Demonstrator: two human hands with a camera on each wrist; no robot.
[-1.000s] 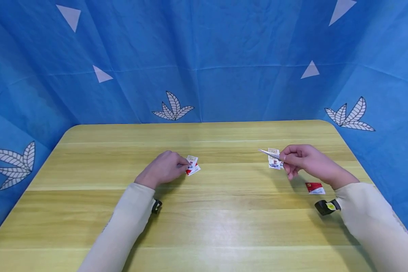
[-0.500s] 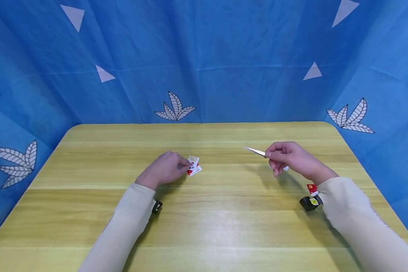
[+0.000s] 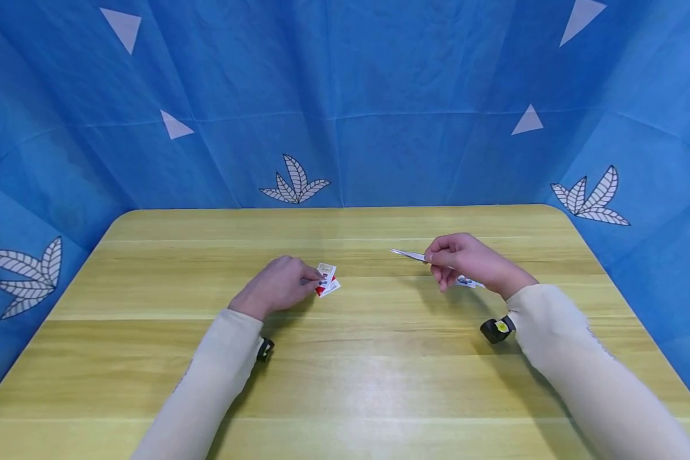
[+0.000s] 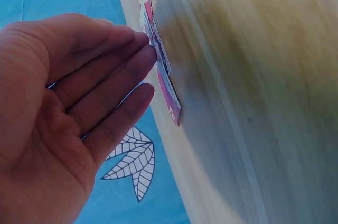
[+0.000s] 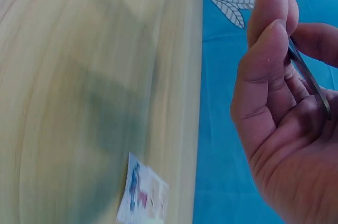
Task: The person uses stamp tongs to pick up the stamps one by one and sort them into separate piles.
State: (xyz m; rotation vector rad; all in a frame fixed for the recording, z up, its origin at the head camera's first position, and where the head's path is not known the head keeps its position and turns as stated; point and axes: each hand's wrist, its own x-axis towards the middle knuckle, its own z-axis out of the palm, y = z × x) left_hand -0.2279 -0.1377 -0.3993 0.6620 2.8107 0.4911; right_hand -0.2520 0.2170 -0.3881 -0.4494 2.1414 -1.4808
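Note:
In the head view, my left hand (image 3: 282, 284) rests its fingertips on a small white postage stamp (image 3: 327, 269). A red-and-white stamp (image 3: 330, 287) lies partly under it. The left wrist view shows nearly straight fingers (image 4: 140, 100) touching the overlapping stamps (image 4: 168, 94). My right hand (image 3: 460, 259) pinches slim silver tweezers (image 3: 408, 254) above the table, their points toward the left. Nothing shows between the tips. Below that hand lie white printed stamps (image 3: 466, 282), partly hidden by it; the right wrist view shows them (image 5: 142, 192) too.
The wooden table (image 3: 356, 370) runs back to a blue patterned curtain (image 3: 379, 160). Black wrist cameras (image 3: 496, 329) hang at both cuffs, low over the table. The right sleeve (image 3: 569, 351) covers part of the right side.
My right hand has moved left with the tweezers, away from the right-hand stamps. A red-and-white stamp at the right is now hidden behind the right arm. The left hand stays put.

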